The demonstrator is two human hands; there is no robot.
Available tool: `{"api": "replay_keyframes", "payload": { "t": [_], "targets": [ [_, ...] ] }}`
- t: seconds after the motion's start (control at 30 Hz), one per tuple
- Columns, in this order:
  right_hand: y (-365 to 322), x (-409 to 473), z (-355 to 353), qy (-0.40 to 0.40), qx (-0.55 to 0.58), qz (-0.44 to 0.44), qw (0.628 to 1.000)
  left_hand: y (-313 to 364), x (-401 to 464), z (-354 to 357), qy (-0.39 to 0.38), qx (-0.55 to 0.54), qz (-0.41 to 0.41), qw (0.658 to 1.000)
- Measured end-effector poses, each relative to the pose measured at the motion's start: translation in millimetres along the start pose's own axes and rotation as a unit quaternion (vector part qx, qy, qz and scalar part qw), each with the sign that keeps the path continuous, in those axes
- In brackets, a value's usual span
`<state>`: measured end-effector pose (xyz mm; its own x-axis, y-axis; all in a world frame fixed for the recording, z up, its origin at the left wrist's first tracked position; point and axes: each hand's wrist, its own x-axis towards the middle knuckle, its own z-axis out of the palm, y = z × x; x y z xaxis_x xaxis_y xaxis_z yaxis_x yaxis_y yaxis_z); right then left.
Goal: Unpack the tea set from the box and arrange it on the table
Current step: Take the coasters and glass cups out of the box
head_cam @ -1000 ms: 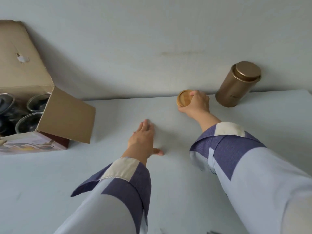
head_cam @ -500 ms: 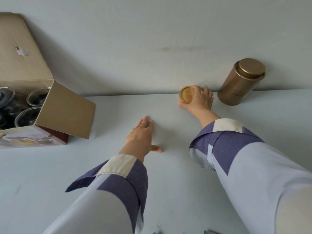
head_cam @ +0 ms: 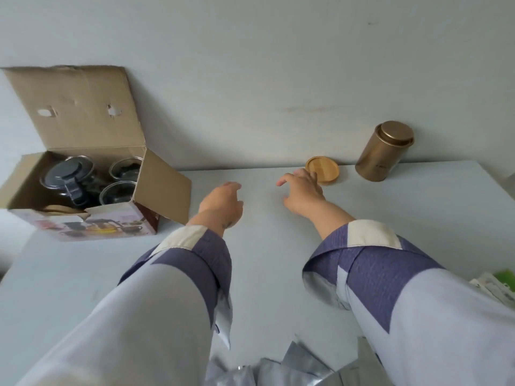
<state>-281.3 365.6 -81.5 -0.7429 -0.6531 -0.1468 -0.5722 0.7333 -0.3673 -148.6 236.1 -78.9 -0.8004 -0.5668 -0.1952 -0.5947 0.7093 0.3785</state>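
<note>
White table (head_cam: 278, 274), wall behind. Open cardboard box (head_cam: 156, 190) at far left, flaps up. Inside: glass teapot (head_cam: 67, 176) with dark lid, two glass cups (head_cam: 125, 168) beside it. Gold tin (head_cam: 384, 151) stands at the far right by the wall. Round bamboo coaster (head_cam: 323, 169) lies flat near the tin.

Right hand (head_cam: 302, 193) sits just beside the coaster, fingers loosely spread, holding nothing. Left hand (head_cam: 223, 204) hangs over the table's middle, relaxed and empty.

Judgement: coaster placed; next piece comes from the box. Lift glass straight up, clear of the flap, one hand steadying the box.
</note>
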Motion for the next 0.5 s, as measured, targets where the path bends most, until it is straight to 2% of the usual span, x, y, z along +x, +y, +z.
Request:
{"api": "replay_keyframes", "payload": {
  "t": [0.17,0.3,0.4,0.5],
  "targets": [
    [-103,-12,3,-0.011,0.063,-0.072,0.995,-75,-32,-72,0.139,0.008,-0.019,0.990],
    [-193,-19,20,0.006,0.121,-0.143,0.982,-148,-57,-114,0.208,0.036,-0.057,0.976],
    [-253,-24,38,0.010,0.135,-0.190,0.972,-205,-69,-133,0.221,0.024,-0.102,0.970],
    [-300,-28,59,-0.009,0.130,-0.229,0.965,-250,-80,-140,0.194,-0.001,-0.163,0.967]
  ]
}}
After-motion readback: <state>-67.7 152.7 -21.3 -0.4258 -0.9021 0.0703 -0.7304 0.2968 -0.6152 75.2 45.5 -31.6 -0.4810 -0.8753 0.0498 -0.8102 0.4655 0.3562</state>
